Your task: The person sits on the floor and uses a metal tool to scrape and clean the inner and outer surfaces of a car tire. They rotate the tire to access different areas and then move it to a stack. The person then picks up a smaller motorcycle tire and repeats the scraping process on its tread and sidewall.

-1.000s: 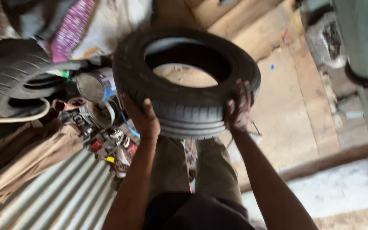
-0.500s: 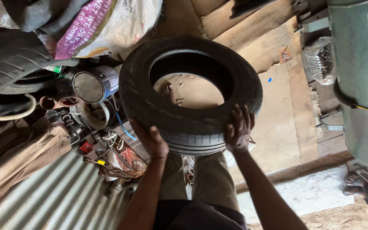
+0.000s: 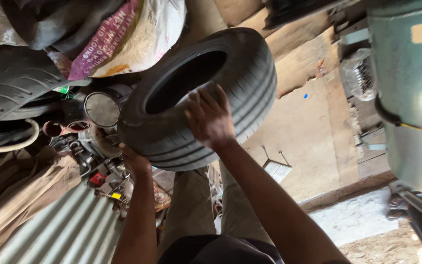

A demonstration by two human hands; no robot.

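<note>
floor: worn brown boards (image 3: 313,142), pale concrete slab (image 3: 357,220) at lower right | right: large green metal tank (image 3: 411,98) | left: corrugated metal sheet (image 3: 59,230), pile of old tyres (image 3: 6,93), printed white sack (image 3: 142,29), small metal clutter | light: daylight, dim at left
</note>
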